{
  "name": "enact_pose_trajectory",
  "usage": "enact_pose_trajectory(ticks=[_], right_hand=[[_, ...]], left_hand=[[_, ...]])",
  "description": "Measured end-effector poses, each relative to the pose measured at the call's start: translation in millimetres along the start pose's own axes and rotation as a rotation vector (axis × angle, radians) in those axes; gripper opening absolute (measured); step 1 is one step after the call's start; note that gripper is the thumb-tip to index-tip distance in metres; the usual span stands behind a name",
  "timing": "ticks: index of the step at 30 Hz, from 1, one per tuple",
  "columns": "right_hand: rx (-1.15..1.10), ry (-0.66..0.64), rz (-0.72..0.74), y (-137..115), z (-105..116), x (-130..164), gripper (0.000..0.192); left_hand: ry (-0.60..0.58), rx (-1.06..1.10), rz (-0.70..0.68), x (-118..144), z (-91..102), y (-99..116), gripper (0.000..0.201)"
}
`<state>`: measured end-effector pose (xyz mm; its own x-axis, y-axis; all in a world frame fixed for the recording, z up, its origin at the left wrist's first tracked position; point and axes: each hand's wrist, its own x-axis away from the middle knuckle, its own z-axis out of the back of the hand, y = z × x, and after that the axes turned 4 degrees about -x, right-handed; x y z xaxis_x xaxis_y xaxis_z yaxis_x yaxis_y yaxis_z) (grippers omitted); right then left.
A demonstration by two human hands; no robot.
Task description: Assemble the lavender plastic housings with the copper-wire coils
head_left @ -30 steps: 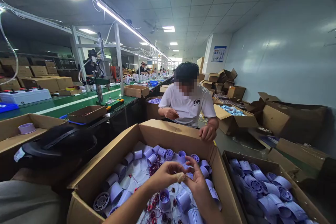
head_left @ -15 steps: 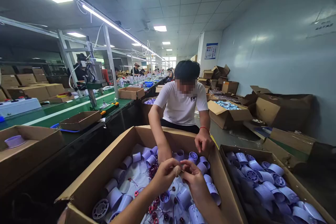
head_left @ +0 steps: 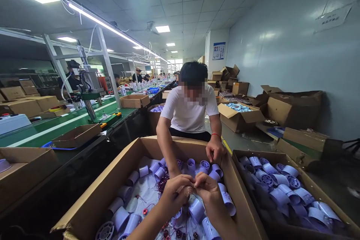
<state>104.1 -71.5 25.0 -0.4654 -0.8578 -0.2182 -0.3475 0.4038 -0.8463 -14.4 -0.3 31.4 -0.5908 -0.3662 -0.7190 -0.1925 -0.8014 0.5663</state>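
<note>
My left hand [head_left: 174, 194] and my right hand [head_left: 207, 191] meet fingertip to fingertip over an open cardboard box [head_left: 112, 187], pinching a small tan piece [head_left: 190, 188] between them. The box holds several lilac plastic cylinders [head_left: 196, 210], a round grille part [head_left: 102, 231] and small red-wired coils [head_left: 162, 184] on white plastic. A person in a white T-shirt [head_left: 189, 112] leans over the box's far edge, one hand reaching down inside it [head_left: 172, 168] and the other hand [head_left: 215, 150] on its rim.
A second open box [head_left: 292, 191] of lilac cylinders stands at the right. More cardboard boxes [head_left: 295, 108] line the right wall. A green conveyor bench [head_left: 56, 123] with a press machine [head_left: 88, 86] runs along the left, where other people work farther back.
The view has tilted and shifted left. The person opposite has leaned forward and put one arm into the box. My two hands stay together on the small tan piece, a little lower.
</note>
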Motion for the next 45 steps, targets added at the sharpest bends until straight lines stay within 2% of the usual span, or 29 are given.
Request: enact_pose_trajectory(ticks=[9,15,19,21,25,28,37,43,45], right_hand=[[0.155,-0.080,0.159,-11.9,1.7,7.3,0.010],[0.188,-0.123,0.228,-20.6,4.5,16.2,0.013],[0.157,-0.113,0.173,-27.6,3.3,19.5,0.015],[0.156,-0.106,0.134,-31.8,1.7,20.6,0.016],[0.175,-0.095,0.042,-41.3,-1.9,22.3,0.018],[0.200,-0.073,-0.034,-48.3,-4.8,22.9,0.018],[0.246,0.003,-0.271,-57.2,-11.1,24.2,0.015],[0.183,0.066,-0.353,-52.5,-11.5,24.2,0.016],[0.125,0.086,-0.386,-52.9,-11.2,22.7,0.017]], left_hand=[[-0.035,0.095,0.026,-5.6,9.9,20.1,0.005],[-0.028,0.177,0.071,-6.2,10.9,27.4,0.014],[-0.063,0.166,0.080,-9.3,14.3,32.8,0.011],[-0.098,0.117,0.026,-12.4,17.4,37.3,0.008],[-0.118,-0.026,-0.132,-18.1,22.5,44.2,0.016],[-0.165,-0.104,-0.175,-20.3,24.7,45.5,0.018],[-0.332,-0.257,-0.104,-21.6,27.4,47.8,0.015],[-0.287,-0.348,-0.022,-17.5,20.4,49.5,0.013],[-0.216,-0.342,0.004,-18.2,20.9,47.5,0.012]])
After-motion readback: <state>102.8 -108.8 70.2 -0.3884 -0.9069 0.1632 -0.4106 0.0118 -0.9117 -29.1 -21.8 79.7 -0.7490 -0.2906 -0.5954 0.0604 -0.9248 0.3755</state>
